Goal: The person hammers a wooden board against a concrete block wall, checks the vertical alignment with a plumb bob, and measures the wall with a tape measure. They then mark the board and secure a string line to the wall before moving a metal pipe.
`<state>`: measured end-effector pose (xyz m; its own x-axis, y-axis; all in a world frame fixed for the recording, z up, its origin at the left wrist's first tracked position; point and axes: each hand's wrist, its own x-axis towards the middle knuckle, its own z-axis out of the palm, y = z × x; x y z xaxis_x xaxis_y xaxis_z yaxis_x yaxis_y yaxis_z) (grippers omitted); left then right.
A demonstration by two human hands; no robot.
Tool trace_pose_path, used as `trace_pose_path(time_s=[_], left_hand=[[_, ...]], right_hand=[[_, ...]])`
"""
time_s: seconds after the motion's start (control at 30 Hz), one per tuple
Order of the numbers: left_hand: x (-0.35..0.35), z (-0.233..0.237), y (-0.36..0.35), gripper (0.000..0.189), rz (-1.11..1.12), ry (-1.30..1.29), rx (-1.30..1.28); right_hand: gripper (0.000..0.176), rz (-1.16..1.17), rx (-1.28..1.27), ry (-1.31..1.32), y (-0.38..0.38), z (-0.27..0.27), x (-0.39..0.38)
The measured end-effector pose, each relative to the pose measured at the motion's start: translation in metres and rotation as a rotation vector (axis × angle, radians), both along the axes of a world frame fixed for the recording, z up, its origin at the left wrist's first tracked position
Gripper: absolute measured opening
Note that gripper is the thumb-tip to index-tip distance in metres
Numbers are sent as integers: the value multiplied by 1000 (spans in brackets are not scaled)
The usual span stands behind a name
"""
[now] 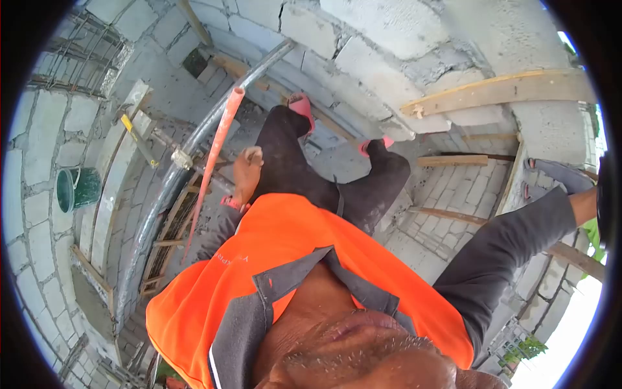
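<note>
My left hand (247,170) hangs beside my left thigh, fingers curled in and nothing showing in them. A reddish band circles its wrist. Next to it an orange pipe (217,144) stands at a slant, apart from the hand as far as I can see. Behind that runs a long grey metal pipe (202,133) with a clamp (181,158) joining a cross tube. My right arm (508,249) reaches out to the right edge, where the dark rim of the picture hides the hand. Below me are my dark trousers and pink footwear (300,107).
Grey block walls (382,71) surround me. On the left are a green bucket (79,188), a yellow-handled tool (138,141) and a wooden ladder-like frame (170,241). A wooden plank (499,92) juts out at upper right. Steel bars (78,55) show at upper left.
</note>
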<state>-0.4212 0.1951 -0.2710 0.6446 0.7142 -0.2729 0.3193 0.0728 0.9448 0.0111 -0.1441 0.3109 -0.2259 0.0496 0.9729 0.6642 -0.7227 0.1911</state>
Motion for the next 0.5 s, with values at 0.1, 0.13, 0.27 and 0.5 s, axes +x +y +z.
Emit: trace_pose_path(time_s=[0.1, 0.13, 0.27, 0.5], left_hand=[[-22, -10, 4, 21, -24, 138, 448], [-33, -26, 9, 22, -63, 231, 485], [-72, -66, 9, 28, 74, 388, 341], [-156, -200, -6, 44, 689, 473, -4]], right_hand=[[35, 427, -27, -279, 33, -12, -51], [35, 539, -121, -262, 51, -27, -65], [23, 428, -446, 220, 151, -51, -97], [51, 250, -964, 678, 276, 5, 139]])
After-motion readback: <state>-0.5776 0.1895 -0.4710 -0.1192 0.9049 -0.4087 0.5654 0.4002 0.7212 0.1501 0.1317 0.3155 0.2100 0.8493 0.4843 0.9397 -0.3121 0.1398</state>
